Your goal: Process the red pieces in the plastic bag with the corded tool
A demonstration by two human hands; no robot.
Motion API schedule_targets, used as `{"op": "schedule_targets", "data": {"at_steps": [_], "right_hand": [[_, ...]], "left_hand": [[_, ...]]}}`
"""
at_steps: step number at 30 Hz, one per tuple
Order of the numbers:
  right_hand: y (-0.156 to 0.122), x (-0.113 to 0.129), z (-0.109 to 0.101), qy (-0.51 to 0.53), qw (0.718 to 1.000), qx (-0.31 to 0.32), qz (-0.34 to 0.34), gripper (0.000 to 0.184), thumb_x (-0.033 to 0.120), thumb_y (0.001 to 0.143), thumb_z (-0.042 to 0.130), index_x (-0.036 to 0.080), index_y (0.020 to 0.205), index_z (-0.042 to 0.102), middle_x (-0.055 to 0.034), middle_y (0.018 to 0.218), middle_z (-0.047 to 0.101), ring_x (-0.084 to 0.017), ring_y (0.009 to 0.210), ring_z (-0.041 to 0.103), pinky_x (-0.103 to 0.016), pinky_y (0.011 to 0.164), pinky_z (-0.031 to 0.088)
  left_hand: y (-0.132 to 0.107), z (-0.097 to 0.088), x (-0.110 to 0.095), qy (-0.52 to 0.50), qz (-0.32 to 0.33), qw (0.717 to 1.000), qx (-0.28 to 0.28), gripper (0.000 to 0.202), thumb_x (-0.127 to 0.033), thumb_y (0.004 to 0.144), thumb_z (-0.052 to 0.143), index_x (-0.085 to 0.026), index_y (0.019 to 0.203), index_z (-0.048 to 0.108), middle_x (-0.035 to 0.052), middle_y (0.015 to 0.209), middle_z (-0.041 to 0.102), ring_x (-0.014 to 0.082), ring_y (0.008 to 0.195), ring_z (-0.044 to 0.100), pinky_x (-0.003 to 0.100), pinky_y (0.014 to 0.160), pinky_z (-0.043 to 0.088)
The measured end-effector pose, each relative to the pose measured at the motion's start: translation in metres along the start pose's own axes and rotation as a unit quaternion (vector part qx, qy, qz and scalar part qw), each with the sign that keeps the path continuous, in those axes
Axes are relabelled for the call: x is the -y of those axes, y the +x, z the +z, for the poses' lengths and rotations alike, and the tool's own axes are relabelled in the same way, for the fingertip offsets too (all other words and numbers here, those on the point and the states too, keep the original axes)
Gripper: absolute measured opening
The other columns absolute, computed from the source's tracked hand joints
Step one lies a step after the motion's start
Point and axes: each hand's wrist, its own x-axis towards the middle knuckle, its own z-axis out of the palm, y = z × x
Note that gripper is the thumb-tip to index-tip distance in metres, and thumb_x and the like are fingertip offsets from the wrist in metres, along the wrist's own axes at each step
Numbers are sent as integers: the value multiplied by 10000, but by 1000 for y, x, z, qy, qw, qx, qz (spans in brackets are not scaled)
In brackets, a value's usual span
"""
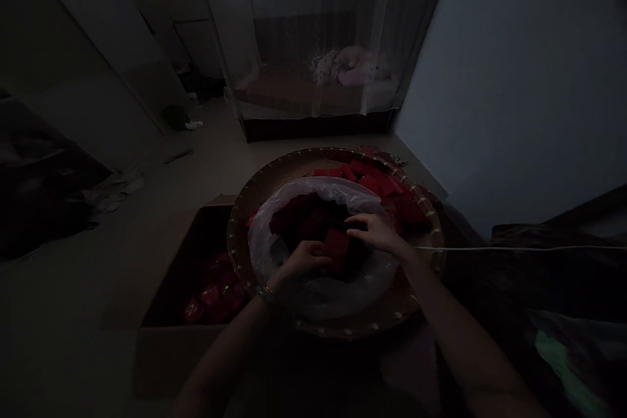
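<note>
A round woven tray (245,209) lies in front of me in a dim room. On it sits an open clear plastic bag (274,241) full of small red packets. My left hand (304,260) is closed on one red packet (337,245) at the bag's mouth. My right hand (375,232) hovers over the bag with its fingers spread, touching the packets. More loose red packets (377,183) lie on the far right side of the tray.
A cardboard box (171,313) with red packets (215,294) in it stands to the left of the tray. A bed frame with a sheer curtain (313,78) is behind. A wall (514,78) rises on the right; dark fabric (548,313) lies near right.
</note>
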Motion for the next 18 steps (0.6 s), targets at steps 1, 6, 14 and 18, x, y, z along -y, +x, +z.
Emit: {"op": "schedule_targets", "data": {"at_steps": [1, 6, 14, 18], "right_hand": [[0, 0, 0, 1, 1000, 4, 2, 340, 285, 721, 679, 174, 1042, 672, -53, 1011, 676, -230, 916, 626, -301, 777, 491], [0, -2, -1, 6, 1000, -3, 3, 300, 287, 723, 671, 177, 1002, 684, -46, 980, 681, -217, 891, 627, -294, 777, 483], [1, -7, 3, 27, 1000, 12, -7, 313, 327, 736, 651, 175, 1008, 673, -53, 977, 674, -220, 868, 622, -298, 740, 481], [1, -7, 2, 24, 999, 13, -22, 302, 328, 735, 650, 179, 997, 671, -47, 985, 671, -216, 889, 613, -297, 762, 469]], "left_hand": [[0, 0, 0, 1, 0, 1000, -2, 503, -310, 491, 835, -84, 896, 639, 52, 731, 680, 136, 577, 625, 211, 508, 503], [3, -3, 3, 0, -4, 1000, -2, 495, -307, 485, 837, -85, 876, 629, 49, 727, 682, 138, 576, 629, 218, 516, 514], [1, -2, 1, -20, -4, 1000, 0, 485, -294, 487, 840, -90, 876, 634, 59, 747, 688, 153, 612, 640, 215, 513, 506], [0, 0, 0, -24, -6, 1000, -1, 505, -299, 470, 845, -92, 879, 634, 55, 761, 689, 156, 625, 642, 231, 528, 521]]}}
